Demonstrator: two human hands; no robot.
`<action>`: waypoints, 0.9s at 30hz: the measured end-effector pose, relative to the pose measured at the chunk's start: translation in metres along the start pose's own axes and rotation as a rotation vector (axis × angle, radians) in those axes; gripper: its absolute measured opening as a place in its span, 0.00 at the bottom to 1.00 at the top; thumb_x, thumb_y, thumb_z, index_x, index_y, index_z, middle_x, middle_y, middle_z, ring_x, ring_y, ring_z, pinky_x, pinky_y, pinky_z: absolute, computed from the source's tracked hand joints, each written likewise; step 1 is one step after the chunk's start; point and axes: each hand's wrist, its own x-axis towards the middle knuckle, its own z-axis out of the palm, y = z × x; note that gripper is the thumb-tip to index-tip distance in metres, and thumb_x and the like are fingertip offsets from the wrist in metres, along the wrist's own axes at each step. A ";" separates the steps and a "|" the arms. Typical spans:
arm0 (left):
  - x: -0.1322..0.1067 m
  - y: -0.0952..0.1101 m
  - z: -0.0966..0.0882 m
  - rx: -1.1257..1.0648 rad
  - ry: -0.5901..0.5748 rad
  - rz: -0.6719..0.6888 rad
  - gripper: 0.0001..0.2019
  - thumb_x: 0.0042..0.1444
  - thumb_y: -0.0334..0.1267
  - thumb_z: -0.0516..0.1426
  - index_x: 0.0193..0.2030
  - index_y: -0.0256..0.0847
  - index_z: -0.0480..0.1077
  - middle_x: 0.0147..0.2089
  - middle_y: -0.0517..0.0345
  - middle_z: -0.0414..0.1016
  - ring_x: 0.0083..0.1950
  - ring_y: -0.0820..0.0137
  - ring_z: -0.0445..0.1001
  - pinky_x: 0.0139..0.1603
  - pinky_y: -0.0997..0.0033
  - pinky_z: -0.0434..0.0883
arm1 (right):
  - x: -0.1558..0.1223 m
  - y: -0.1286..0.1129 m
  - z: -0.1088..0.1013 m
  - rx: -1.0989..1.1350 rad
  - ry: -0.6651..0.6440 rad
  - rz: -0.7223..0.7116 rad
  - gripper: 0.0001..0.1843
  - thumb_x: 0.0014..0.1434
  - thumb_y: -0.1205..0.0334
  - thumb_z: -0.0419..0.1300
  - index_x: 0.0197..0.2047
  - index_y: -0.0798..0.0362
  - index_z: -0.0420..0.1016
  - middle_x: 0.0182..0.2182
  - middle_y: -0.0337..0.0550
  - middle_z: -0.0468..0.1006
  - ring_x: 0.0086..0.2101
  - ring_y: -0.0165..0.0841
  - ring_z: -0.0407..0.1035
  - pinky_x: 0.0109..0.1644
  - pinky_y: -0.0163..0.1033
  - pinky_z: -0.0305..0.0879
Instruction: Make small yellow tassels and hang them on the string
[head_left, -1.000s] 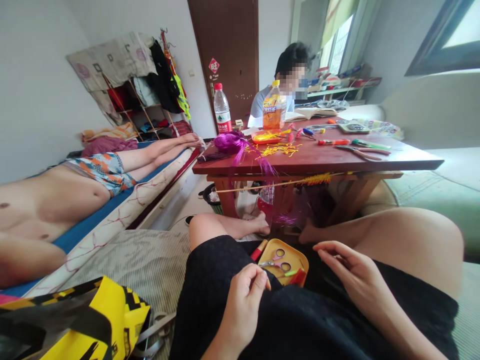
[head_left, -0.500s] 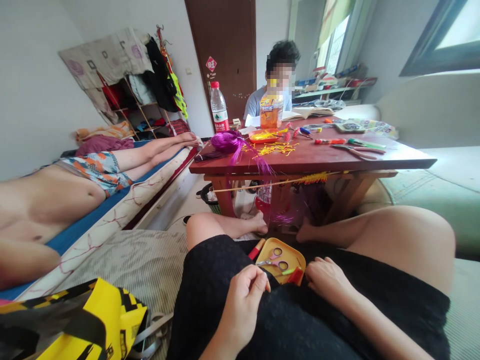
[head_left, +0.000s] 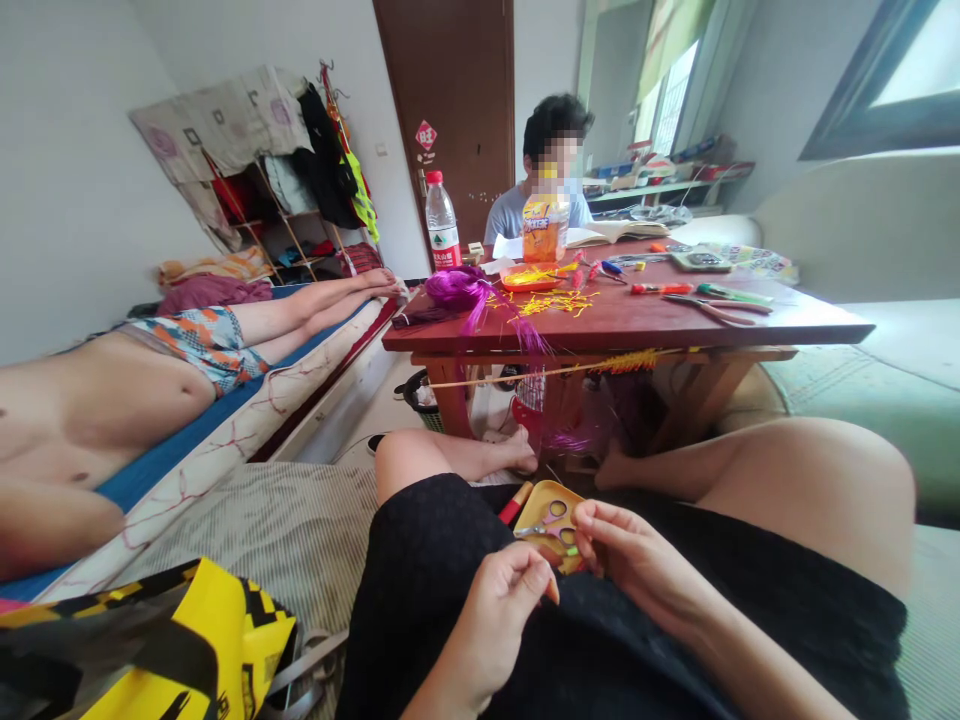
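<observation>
My left hand (head_left: 501,608) is closed in a pinch above my lap; whatever sits between its fingertips is too small to make out. To its right, my right hand (head_left: 634,560) hovers over the edge of a yellow tray (head_left: 541,492), thumb and forefinger pressed together on something I cannot make out. A pair of scissors (head_left: 553,525) with pink handles lies in the tray, partly behind my hands. Beside the tray's left edge is a red stick-like thing (head_left: 516,503). Part of the tray's contents is hidden by my right hand.
On the red-brown table (head_left: 637,325) are purple strands (head_left: 457,290), yellow pieces (head_left: 562,303), pliers (head_left: 712,308) and bottles. A stick with yellow pieces (head_left: 517,377) runs along its front edge. Another person (head_left: 506,215) sits behind it; someone lies on the left bed.
My right hand has lifted from my lap and moved left over the tray, its fingers now pinched together. My left hand has shifted slightly right and down, still pinching.
</observation>
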 end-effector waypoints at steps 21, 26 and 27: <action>-0.005 0.013 -0.002 -0.431 -0.124 -0.065 0.17 0.51 0.45 0.56 0.19 0.36 0.63 0.19 0.60 0.62 0.24 0.75 0.57 0.29 0.75 0.55 | -0.028 -0.009 0.016 -0.868 -0.023 -0.740 0.15 0.52 0.71 0.56 0.43 0.51 0.68 0.35 0.43 0.75 0.43 0.39 0.67 0.54 0.51 0.58; -0.003 0.010 -0.001 -0.500 -0.088 -0.062 0.15 0.51 0.44 0.57 0.20 0.36 0.63 0.19 0.61 0.61 0.24 0.75 0.57 0.28 0.76 0.55 | -0.026 -0.005 0.021 -0.785 0.091 -0.644 0.06 0.57 0.65 0.54 0.31 0.51 0.71 0.24 0.39 0.70 0.28 0.33 0.68 0.34 0.37 0.67; -0.003 0.010 0.000 -0.499 -0.079 -0.062 0.15 0.51 0.43 0.57 0.20 0.36 0.63 0.19 0.61 0.61 0.24 0.75 0.58 0.29 0.76 0.55 | -0.027 -0.005 0.022 -0.770 0.103 -0.639 0.07 0.57 0.65 0.54 0.30 0.51 0.71 0.24 0.39 0.70 0.27 0.32 0.67 0.31 0.35 0.67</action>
